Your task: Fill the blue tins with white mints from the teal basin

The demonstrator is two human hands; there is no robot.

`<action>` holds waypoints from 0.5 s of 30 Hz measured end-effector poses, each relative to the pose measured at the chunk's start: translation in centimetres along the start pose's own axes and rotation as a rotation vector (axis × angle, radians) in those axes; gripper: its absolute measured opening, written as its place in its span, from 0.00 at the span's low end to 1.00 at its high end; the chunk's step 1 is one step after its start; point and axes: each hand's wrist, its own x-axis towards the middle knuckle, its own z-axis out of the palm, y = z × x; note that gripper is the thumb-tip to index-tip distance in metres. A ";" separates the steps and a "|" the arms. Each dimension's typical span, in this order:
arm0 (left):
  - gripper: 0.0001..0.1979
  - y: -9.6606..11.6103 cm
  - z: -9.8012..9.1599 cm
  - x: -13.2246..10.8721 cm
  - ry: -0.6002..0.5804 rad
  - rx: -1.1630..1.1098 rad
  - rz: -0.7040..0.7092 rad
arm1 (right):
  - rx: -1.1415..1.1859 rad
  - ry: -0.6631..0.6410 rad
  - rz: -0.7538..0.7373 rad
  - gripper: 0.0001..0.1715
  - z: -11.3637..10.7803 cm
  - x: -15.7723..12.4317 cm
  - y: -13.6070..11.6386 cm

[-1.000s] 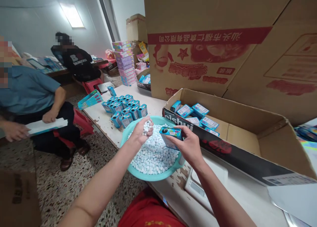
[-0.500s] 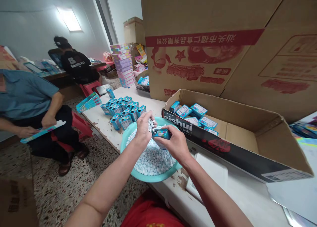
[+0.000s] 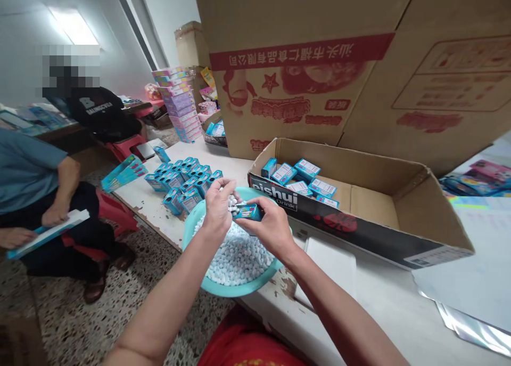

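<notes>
- Gripping small blue box (image 3: 247,212) in right hand (image 3: 271,230), fingers clenched round its sides, holding it just above the teal basin (image 3: 223,290); print on the box too small for reading.
- Pinching white candies (image 3: 230,200) in left hand (image 3: 217,211), fingers curled shut on them, pressing right against the box's left end.
- Filling the basin with a heap of the same candies, basin sitting at the near edge of the worktop (image 3: 383,302) and overhanging it a little.
- Lying just right of the basin: low open carton (image 3: 359,238), black front strip reading "eishui" and "Drink", first letters cut off by the hands.
- Holding loose blue packs (image 3: 303,175) with white labels in the carton's far left corner; label text not readable.
- Standing in a tight cluster left of the basin: upright blue boxes (image 3: 181,182).
- Looming behind the low carton: big carton (image 3: 299,57), upside down, showing a red band of inverted Chinese characters, a red star and red figures.
- Sitting at far left: a co-worker in a blue shirt (image 3: 24,169), holding a flat card (image 3: 43,232).
- Sitting further back: another person in a black shirt (image 3: 99,115), white lettering with a large "B", the rest unclear.
- Stacking up at the back: pastel boxes (image 3: 178,105).
</notes>
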 end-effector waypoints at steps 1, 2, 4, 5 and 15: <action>0.18 0.2 0.2 -0.1 -0.008 -0.013 0.012 | -0.001 0.009 -0.008 0.18 -0.1 0.0 -0.1; 0.19 0.3 0.3 -0.1 -0.013 -0.027 0.022 | -0.005 0.016 -0.010 0.18 -0.1 0.0 -0.1; 0.20 0.6 0.6 -0.2 -0.020 -0.043 0.022 | -0.022 0.027 -0.005 0.18 -0.2 0.0 -0.2; 0.21 0.6 0.7 -0.3 -0.020 -0.044 0.015 | -0.031 0.031 -0.001 0.18 -0.3 0.0 -0.1; 0.21 0.0 1.0 -0.6 0.000 -0.016 0.035 | -0.006 0.070 -0.021 0.16 0.0 -0.5 0.5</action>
